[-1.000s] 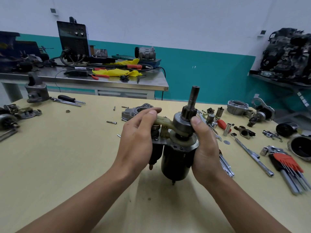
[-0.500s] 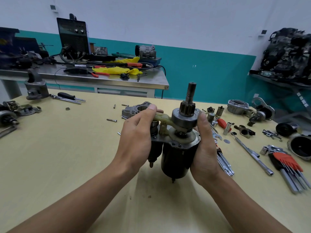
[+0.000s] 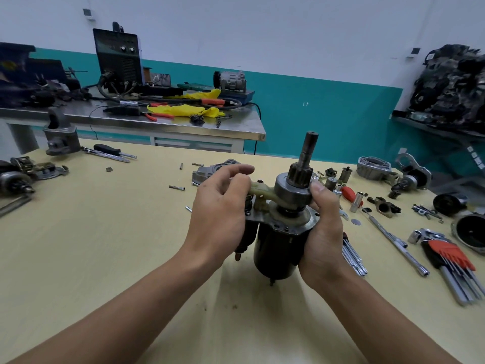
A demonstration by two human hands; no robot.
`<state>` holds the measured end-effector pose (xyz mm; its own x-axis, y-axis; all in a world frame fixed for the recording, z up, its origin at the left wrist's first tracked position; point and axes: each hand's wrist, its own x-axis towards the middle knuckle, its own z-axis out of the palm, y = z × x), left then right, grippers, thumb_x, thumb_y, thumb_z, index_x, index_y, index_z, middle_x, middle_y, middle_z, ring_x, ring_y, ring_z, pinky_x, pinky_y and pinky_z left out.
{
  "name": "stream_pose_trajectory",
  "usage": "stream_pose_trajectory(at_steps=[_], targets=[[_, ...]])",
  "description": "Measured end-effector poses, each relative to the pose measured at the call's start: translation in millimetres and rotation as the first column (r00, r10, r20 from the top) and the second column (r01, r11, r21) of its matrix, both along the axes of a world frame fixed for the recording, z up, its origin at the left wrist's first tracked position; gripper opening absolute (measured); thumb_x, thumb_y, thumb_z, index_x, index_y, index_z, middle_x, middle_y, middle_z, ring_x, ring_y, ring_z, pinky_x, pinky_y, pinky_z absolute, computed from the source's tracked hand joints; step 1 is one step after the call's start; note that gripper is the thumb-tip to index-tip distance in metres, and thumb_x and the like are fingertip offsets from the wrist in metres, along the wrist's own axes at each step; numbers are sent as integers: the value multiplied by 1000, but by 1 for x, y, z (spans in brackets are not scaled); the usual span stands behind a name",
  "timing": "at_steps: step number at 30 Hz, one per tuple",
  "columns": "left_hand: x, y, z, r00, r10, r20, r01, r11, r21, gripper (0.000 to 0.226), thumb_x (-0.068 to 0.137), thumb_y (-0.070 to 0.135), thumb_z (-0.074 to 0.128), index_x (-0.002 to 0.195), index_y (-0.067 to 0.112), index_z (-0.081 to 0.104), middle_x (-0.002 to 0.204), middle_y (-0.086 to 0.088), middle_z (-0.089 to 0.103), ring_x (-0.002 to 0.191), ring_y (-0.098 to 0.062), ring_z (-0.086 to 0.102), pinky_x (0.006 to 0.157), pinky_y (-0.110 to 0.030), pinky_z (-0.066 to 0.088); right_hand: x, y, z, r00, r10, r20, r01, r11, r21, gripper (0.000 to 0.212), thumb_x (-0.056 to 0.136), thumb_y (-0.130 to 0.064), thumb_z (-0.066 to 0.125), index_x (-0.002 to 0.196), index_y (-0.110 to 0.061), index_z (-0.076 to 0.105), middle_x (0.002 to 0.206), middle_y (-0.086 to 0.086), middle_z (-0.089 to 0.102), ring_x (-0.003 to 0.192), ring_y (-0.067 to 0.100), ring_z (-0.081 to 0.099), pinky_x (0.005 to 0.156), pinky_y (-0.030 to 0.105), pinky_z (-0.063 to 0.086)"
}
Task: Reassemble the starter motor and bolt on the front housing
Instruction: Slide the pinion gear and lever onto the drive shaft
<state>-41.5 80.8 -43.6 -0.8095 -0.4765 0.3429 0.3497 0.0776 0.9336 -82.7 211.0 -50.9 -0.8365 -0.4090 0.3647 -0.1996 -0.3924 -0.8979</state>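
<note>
Black cylindrical starter motor (image 3: 278,245) is upright above yellowish table (image 3: 105,245): right hand (image 3: 324,232) wraps its body, left hand (image 3: 217,214) pinches, fingers curled, its beige plastic lever (image 3: 262,191). Grey cast metal part (image 3: 207,172) at 11 o'clock, half hidden by left hand; red hex-key set (image 3: 446,254) at 3 o'clock

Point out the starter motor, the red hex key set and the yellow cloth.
starter motor (image 3: 278,249): head view, on its black round body.
red hex key set (image 3: 451,254): head view, on the red holder.
yellow cloth (image 3: 181,110): head view, on the middle of the cloth.
</note>
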Motion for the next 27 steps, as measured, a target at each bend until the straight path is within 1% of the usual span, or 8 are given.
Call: stream_pose_trajectory(at_steps=[2, 6, 11, 15, 19, 21, 23, 27], targets=[[0, 0, -1, 1000, 3, -8, -3, 1000, -10, 34, 80, 35, 48, 103, 28, 72, 92, 3, 73, 89, -17, 70, 74, -40, 59, 0, 0, 0, 1000, -9, -3, 9, 1000, -8, 41, 78, -58, 49, 86, -28, 77, 90, 3, 74, 85, 18, 68, 69, 26, 55], [3, 0, 0, 999, 1, -36, -2, 1000, -22, 32, 82, 33, 48, 103, 28, 72, 90, 2, 72, 90, -24, 69, 77, -53, 60, 0, -1, 0, 1000, -9, 0, 9, 1000, -20, 40, 77, -58, 50, 85, -29, 76, 89, 3, 73, 84, 18, 68, 71, 29, 54], [6, 2, 2, 998, 8, -58, -11, 999, -51, 26, 85, 40, 51, 94, 27, 72, 83, 9, 70, 84, -13, 67, 81, -55, 58, 0, -1, -1, 1000, -10, -26, 9, 1000, -20, 39, 81, -58, 46, 83, -31, 74, 86, 0, 72, 81, 16, 67, 69, 29, 54], [6, 2, 4, 998, -39, -47, 37, 999, -36, 39, 78, 55, 53, 87, 23, 73, 80, 2, 70, 83, -18, 66, 83, -56, 56, -1, 0, -2, 1000, -23, -8, 23, 1000, -8, 44, 79, -61, 48, 86, -27, 74, 93, 8, 71, 87, 23, 65, 75, 36, 52], [8, 1, 0, 997, -80, -18, 80, 996, -26, 51, 79, 67, 56, 91, 21, 73, 88, -2, 74, 92, -24, 69, 91, -51, 54, -2, 1, -4, 1000, -22, 21, 23, 1000, -13, 47, 77, -62, 48, 86, -24, 75, 91, 9, 72, 85, 20, 68, 68, 27, 55], [8, 1, -4, 993, -118, 11, 118, 993, -8, 55, 78, 69, 58, 93, 18, 74, 91, -5, 75, 94, -26, 71, 94, -50, 54, -2, 2, -4, 999, -31, 31, 32, 999, -30, 50, 77, -62, 49, 89, -21, 74, 94, 13, 72, 87, 23, 68, 71, 30, 56], [9, 3, -6, 987, -156, 32, 155, 987, 32, 58, 77, 68, 61, 95, 15, 74, 91, -10, 76, 90, -25, 72, 87, -42, 57, -1, 2, -4, 998, -47, 36, 49, 998, -31, 54, 78, -63, 49, 94, -17, 72, 99, 19, 70, 92, 29, 66, 77, 37, 53], [10, 6, -6, 993, -113, 37, 110, 992, 65, 62, 71, 66, 61, 91, 8, 70, 85, -23, 67, 66, -23, 60, 54, -31, 49, 0, 0, -3, 997, -53, 62, 55, 998, -32, 57, 75, -64, 51, 95, -14, 71, 104, 27, 66, 94, 35, 63, 82, 45, 49]])
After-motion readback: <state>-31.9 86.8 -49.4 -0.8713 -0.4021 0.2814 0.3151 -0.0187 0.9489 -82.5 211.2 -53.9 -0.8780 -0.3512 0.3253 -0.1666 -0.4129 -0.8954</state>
